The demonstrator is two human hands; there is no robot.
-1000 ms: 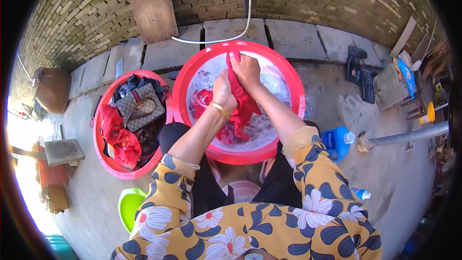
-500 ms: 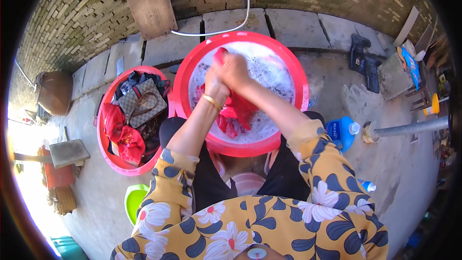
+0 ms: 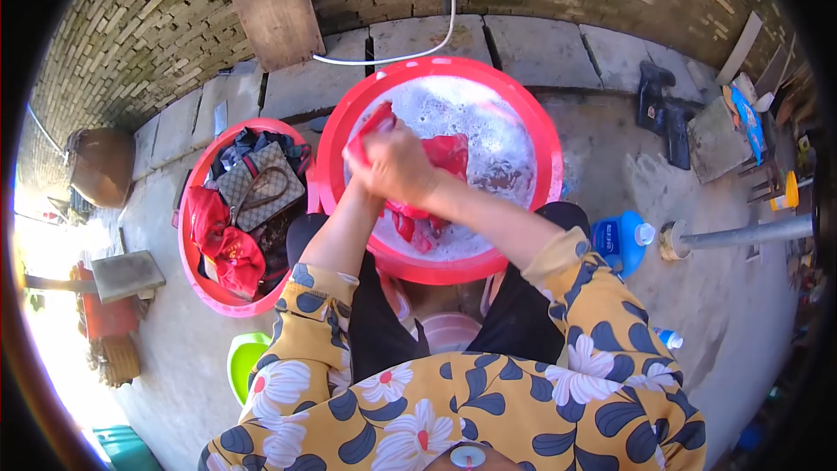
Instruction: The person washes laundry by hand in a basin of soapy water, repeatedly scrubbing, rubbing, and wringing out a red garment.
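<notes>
Over a large pinkish-red basin (image 3: 547, 170) of sudsy water (image 3: 501, 135), both my hands are closed on a wet red garment (image 3: 446, 153). My right hand (image 3: 401, 162) lies across the top, fingers wrapped round the cloth. My left hand (image 3: 363, 185) is pressed underneath and mostly hidden by the right. A fold of the red cloth sticks up beyond the knuckles, and the rest hangs down into the foam. What kind of garment it is cannot be made out.
At the left stands a pink tub (image 3: 199, 283) with dark clothes, a red cloth (image 3: 228, 249) and a patterned bag (image 3: 261, 185). A blue detergent bottle (image 3: 617, 242) is right of the basin. A green basin (image 3: 247, 365) lies lower left; black boots (image 3: 664, 113) are at the upper right.
Both hands have moved a little left and nearer to me with the garment. The right hand has rolled over the left, and the left wrist's bracelet is now out of sight.
</notes>
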